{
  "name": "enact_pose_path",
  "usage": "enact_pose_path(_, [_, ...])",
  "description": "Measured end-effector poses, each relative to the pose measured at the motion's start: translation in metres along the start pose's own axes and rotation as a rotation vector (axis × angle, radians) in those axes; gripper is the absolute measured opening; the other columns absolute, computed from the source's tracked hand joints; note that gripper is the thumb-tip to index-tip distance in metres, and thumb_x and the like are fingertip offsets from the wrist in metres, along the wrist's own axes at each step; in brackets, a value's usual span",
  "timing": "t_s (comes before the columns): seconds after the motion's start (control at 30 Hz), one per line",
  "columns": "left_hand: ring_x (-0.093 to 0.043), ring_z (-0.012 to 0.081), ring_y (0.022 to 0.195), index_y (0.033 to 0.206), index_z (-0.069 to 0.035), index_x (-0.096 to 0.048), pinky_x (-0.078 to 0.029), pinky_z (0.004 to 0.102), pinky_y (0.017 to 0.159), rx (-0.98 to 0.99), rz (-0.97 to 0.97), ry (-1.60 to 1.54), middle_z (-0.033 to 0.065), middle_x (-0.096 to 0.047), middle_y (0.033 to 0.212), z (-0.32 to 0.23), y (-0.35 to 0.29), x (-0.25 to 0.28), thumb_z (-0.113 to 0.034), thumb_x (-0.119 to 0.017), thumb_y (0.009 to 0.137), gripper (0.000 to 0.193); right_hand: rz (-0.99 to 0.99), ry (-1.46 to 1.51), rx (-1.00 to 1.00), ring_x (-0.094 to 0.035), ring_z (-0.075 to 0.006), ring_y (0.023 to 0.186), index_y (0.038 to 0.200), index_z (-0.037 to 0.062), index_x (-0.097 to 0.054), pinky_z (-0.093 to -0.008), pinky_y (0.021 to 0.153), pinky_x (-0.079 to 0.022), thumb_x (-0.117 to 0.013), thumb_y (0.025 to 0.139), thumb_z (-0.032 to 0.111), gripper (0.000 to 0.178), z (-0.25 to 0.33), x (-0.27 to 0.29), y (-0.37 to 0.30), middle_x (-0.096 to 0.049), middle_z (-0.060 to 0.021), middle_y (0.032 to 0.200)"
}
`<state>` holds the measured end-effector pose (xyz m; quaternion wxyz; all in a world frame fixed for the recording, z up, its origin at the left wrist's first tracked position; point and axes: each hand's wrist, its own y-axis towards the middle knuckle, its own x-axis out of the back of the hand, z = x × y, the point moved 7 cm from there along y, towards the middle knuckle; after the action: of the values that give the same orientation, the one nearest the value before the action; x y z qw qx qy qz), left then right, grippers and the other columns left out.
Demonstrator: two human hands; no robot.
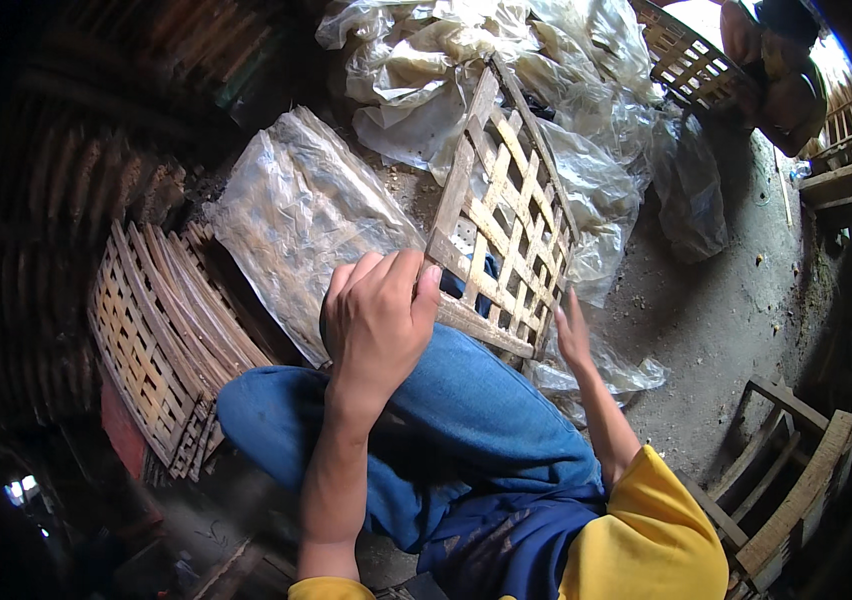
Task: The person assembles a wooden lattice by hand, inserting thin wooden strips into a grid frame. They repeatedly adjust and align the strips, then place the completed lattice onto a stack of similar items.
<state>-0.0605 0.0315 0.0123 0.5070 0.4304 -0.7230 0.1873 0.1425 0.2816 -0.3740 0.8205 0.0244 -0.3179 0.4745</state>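
Note:
A wood-framed tray with a woven bamboo lattice stands tilted in front of my knees. My left hand is closed over its near left corner, the thumb pressed along the rim. At the tray's lower right edge my right hand has its fingers stretched out, close to the frame; whether it touches is hard to tell. Blue cloth shows through gaps in the lattice. Left of the tray lies a flat, dusty plastic sheet.
Several similar woven trays lean in a stack at the left. Crumpled clear plastic is heaped beyond. A slatted wooden frame sits at the lower right. Another person is at the far right beside a woven tray.

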Motion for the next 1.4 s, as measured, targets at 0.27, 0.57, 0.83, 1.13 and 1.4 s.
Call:
enact_pose_path(0.27, [-0.061, 0.031, 0.081, 0.089, -0.006, -0.063, -0.045, 0.0432, 0.079, -0.003, -0.069, -0.029, 0.0101, -0.064, 0.08, 0.006, 0.007, 0.008, -0.022, -0.061, 0.096, 0.017, -0.103, 0.005, 0.392, -0.065, -0.0231, 0.107, 0.119, 0.0065, -0.066, -0.0377, 0.087, -0.052, -0.069, 0.093, 0.022, 0.03, 0.164, 0.023, 0.088, -0.067, -0.0106, 0.116])
enact_pose_path(0.57, [-0.061, 0.0277, 0.084, 0.084, -0.008, -0.061, -0.045, 0.0422, 0.081, -0.014, -0.082, -0.046, 0.0069, -0.064, 0.082, 0.007, -0.002, 0.004, -0.02, -0.065, 0.092, 0.014, -0.151, 0.189, 0.036, -0.066, -0.0221, 0.102, 0.114, 0.0046, -0.066, -0.0366, 0.091, -0.051, -0.073, 0.084, 0.02, 0.035, 0.148, 0.0, 0.093, -0.065, -0.0112, 0.113])
enact_pose_path(0.83, [-0.061, 0.0279, 0.085, 0.083, -0.008, -0.06, -0.045, 0.0422, 0.08, -0.018, -0.078, -0.039, 0.007, -0.064, 0.082, 0.006, 0.003, 0.004, -0.018, -0.064, 0.092, 0.014, -0.182, 0.248, -0.1, -0.06, -0.0069, 0.079, 0.106, 0.0037, -0.069, -0.0238, 0.072, -0.049, -0.073, 0.087, 0.017, 0.023, 0.144, 0.002, 0.114, -0.07, -0.0005, 0.091])
enact_pose_path(1.13, [-0.062, 0.0316, 0.083, 0.091, -0.005, -0.065, -0.046, 0.0431, 0.079, 0.0, -0.054, -0.041, 0.0112, -0.066, 0.082, 0.007, 0.002, 0.004, -0.019, -0.063, 0.095, 0.015, -0.272, 0.048, 0.126, -0.045, -0.0328, 0.138, 0.135, 0.0024, -0.053, -0.0452, 0.113, -0.039, -0.063, 0.092, 0.012, 0.045, 0.184, 0.012, 0.105, -0.046, -0.0199, 0.148])
enact_pose_path(1.4, [-0.061, 0.0295, 0.084, 0.083, -0.007, -0.061, -0.045, 0.0428, 0.079, -0.004, -0.06, -0.032, 0.008, -0.065, 0.082, 0.006, 0.001, 0.005, -0.018, -0.064, 0.091, 0.014, -0.315, 0.197, 0.787, -0.028, -0.0342, 0.152, 0.153, 0.0052, -0.042, -0.0457, 0.123, -0.023, -0.05, 0.103, 0.03, 0.056, 0.35, 0.037, 0.05, -0.031, -0.0202, 0.163])
